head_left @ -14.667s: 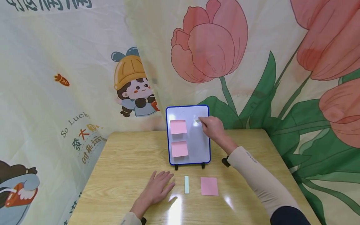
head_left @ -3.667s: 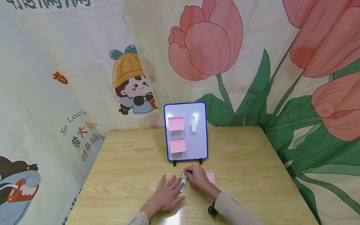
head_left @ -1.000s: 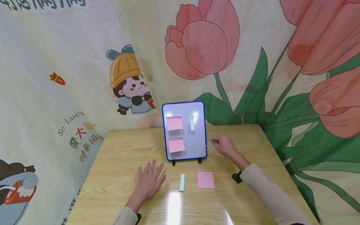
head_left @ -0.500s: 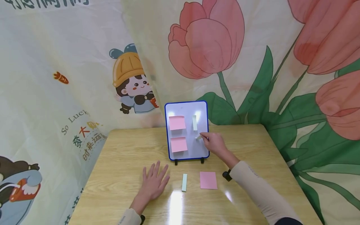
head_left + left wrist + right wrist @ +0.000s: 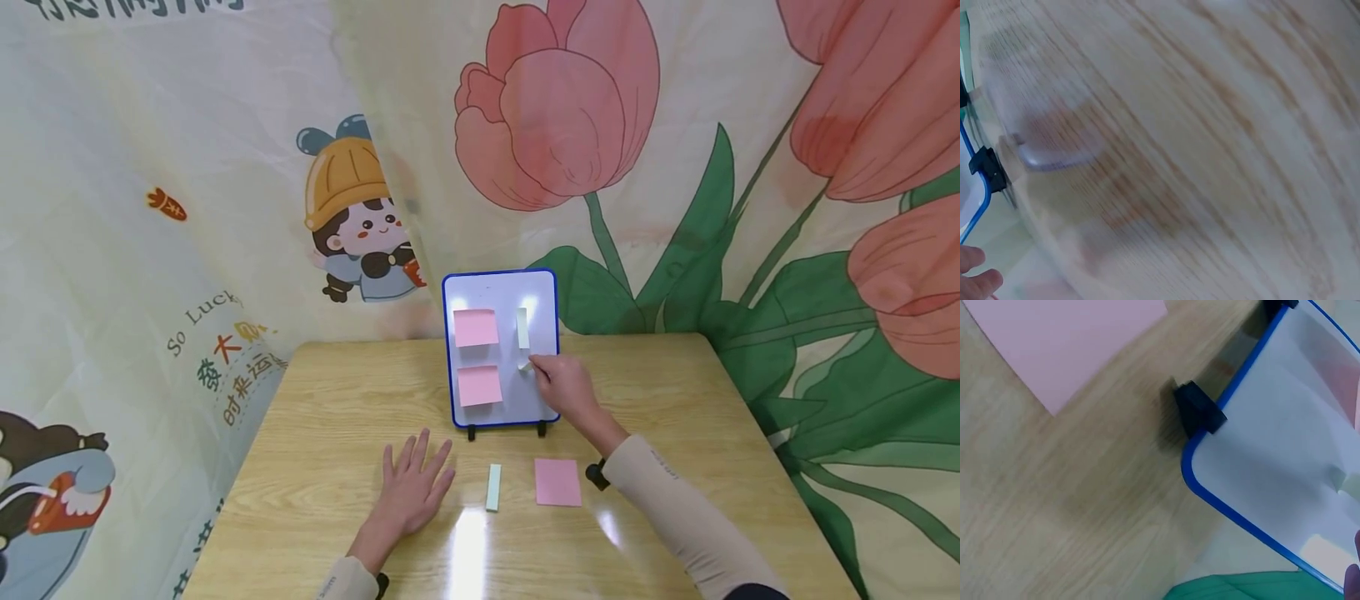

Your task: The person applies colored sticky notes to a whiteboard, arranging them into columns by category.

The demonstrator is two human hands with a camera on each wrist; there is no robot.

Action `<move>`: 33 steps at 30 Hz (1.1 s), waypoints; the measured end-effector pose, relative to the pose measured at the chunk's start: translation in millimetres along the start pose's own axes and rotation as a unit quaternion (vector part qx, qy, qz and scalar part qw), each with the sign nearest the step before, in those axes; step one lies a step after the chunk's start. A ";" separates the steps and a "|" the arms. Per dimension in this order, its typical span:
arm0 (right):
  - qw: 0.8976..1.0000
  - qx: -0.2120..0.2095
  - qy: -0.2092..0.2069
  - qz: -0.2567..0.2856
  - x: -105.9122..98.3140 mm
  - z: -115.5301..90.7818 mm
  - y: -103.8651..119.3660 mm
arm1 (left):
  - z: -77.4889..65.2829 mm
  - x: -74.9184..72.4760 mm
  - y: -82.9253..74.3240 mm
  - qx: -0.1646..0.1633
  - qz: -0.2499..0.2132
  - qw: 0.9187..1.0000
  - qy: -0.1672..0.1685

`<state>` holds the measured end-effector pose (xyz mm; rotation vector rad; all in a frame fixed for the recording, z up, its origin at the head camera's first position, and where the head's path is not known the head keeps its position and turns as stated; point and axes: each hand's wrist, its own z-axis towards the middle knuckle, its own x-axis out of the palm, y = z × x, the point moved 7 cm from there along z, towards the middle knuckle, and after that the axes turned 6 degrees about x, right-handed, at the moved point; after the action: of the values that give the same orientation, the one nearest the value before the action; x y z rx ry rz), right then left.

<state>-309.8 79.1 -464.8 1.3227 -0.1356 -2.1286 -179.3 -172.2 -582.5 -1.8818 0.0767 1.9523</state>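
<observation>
My right hand (image 5: 567, 390) pinches a pale green sticky strip (image 5: 524, 367) against the right half of the small whiteboard (image 5: 512, 408). Just above it, another pale green strip (image 5: 522, 327) is stuck on the board. Two pink sticky notes, an upper one (image 5: 474, 327) and a lower one (image 5: 480, 386), are on the board's left half. My left hand (image 5: 411, 492) rests on the table with fingers spread. To its right lie a pad of pale green strips (image 5: 492, 487) and a pink sticky note pad (image 5: 557, 482). The right wrist view shows the held strip (image 5: 1352, 486) at its edge.
The whiteboard stands near the back of the wooden table (image 5: 360, 392) on two black feet, one of them the left foot (image 5: 471, 432). Behind it hangs a printed cloth (image 5: 420, 208) with tulips and cartoon figures.
Over the last second my right hand moved left from beside the board onto its face, bringing the strip. Earlier it stuck the upper strip there, then peeled another from the pad.
</observation>
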 end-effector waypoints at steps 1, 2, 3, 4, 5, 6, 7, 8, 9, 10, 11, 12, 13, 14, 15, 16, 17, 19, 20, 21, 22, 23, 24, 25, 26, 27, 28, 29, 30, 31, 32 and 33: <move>1.000 -0.006 -0.002 -0.002 1.0 -1.6 0.9 | 0.2 -0.1 -0.4 0.001 0.000 1.000 -0.002; 1.000 -0.012 -0.003 -0.003 2.5 -3.7 1.6 | 0.4 -0.1 -0.8 0.001 0.000 1.000 -0.002; 1.000 -0.019 -0.003 -0.004 4.4 -6.0 2.4 | 0.6 -0.1 -1.0 0.002 0.001 1.000 -0.003; 1.000 -0.026 -0.001 -0.005 6.6 -8.4 3.2 | 0.7 0.0 -1.2 0.002 0.001 1.000 -0.002; 1.000 -0.030 0.002 -0.006 8.9 -11.2 3.6 | 0.9 0.1 -1.3 0.003 0.001 1.000 -0.003; 0.999 -0.033 0.006 -0.004 11.2 -13.6 3.8 | 1.3 0.2 -1.5 0.003 0.000 1.000 -0.003; 0.999 -0.034 0.010 -0.003 13.9 -15.7 3.8 | 1.9 0.0 -1.7 0.005 -0.001 1.000 -0.004; 0.999 -0.033 0.015 -0.003 16.6 -17.6 3.5 | 2.4 -0.1 -1.9 0.004 -0.002 1.000 -0.002; 0.999 -0.031 0.021 -0.003 19.2 -19.3 3.0 | 3.0 -0.3 -2.1 0.004 -0.003 1.000 -0.002; 0.999 -0.028 0.026 -0.004 21.6 -20.8 2.3 | 3.8 -0.7 -2.4 0.004 -0.003 1.000 -0.002; 0.999 -0.024 0.031 -0.004 23.9 -22.3 1.5 | 4.7 -1.3 -3.0 0.005 -0.002 1.000 -0.002; 0.999 -0.019 0.037 -0.005 26.3 -23.3 0.7 | 5.8 -2.3 -3.9 0.007 -0.004 1.000 -0.004; 0.999 -0.017 0.042 -0.007 28.3 -24.5 0.0 | 7.0 -3.5 -5.0 0.008 -0.003 1.000 -0.004; 0.999 -0.015 0.045 -0.010 30.0 -25.7 -0.7 | 8.2 -4.8 -6.6 0.011 -0.001 1.000 -0.006; 0.999 -0.013 0.048 -0.011 31.5 -26.7 -1.3 | 9.8 -6.5 -8.5 0.014 0.003 1.000 -0.008; 0.999 -0.013 0.049 -0.013 32.8 -27.3 -1.5 | 11.8 -9.1 -11.1 0.018 0.005 1.000 -0.011; 0.999 -0.015 0.051 -0.015 34.0 -27.9 -1.6 | 14.1 -11.8 -13.9 0.023 0.007 1.000 -0.016; 0.998 -0.019 0.056 -0.017 36.4 -28.9 -1.0 | 19.8 -17.8 -21.0 0.035 0.010 0.999 -0.026; 0.998 -0.022 0.060 -0.019 37.8 -29.3 -0.7 | 23.2 -20.7 -24.9 0.042 0.009 0.999 -0.032; 0.997 -0.023 0.066 -0.020 39.1 -29.6 -0.4 | 27.0 -23.5 -29.0 0.049 0.010 0.998 -0.035; 0.997 -0.024 0.071 -0.024 40.7 -30.0 -0.3 | 30.9 -26.3 -33.5 0.058 0.010 0.998 -0.040; 0.996 -0.024 0.077 -0.026 41.9 -30.6 -0.3 | 35.1 -28.1 -37.7 0.067 0.009 0.997 -0.043; 0.996 -0.023 0.082 -0.030 42.8 -31.1 -0.3 | 39.6 -29.9 -42.3 0.075 0.012 0.996 -0.045; 0.995 -0.020 0.088 -0.033 43.7 -31.6 -0.7 | 44.3 -31.6 -46.9 0.084 0.015 0.995 -0.045; 0.995 -0.018 0.092 -0.038 44.5 -32.3 -0.9 | 49.2 -32.7 -51.2 0.092 0.021 0.995 -0.043; 0.994 -0.017 0.097 -0.045 45.1 -32.6 -1.0 | 54.3 -33.5 -55.3 0.100 0.029 0.994 -0.041; 0.993 -0.017 0.100 -0.053 45.8 -32.8 -1.0 | 59.4 -34.4 -59.4 0.107 0.042 0.993 -0.038; 0.993 -0.019 0.102 -0.060 46.0 -33.1 -0.7 | 64.7 -35.3 -63.5 0.116 0.052 0.991 -0.035; 0.992 -0.020 0.104 -0.068 46.4 -33.2 -0.5 | 70.0 -36.6 -67.5 0.123 0.066 0.990 -0.031; 0.991 -0.021 0.106 -0.073 46.8 -33.1 -0.2 | 75.1 -37.9 -71.5 0.131 0.079 0.988 -0.027; 0.991 -0.023 0.105 -0.079 47.0 -33.1 0.3 | 80.3 -38.6 -75.0 0.139 0.091 0.986 -0.023; 0.991 -0.023 0.105 -0.084 47.5 -32.9 0.5 | 85.3 -40.0 -78.6 0.148 0.105 0.983 -0.021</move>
<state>-296.5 59.9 -517.7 1.5679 0.1156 -2.0976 -233.5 -83.4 -517.5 -1.6918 0.5413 1.9854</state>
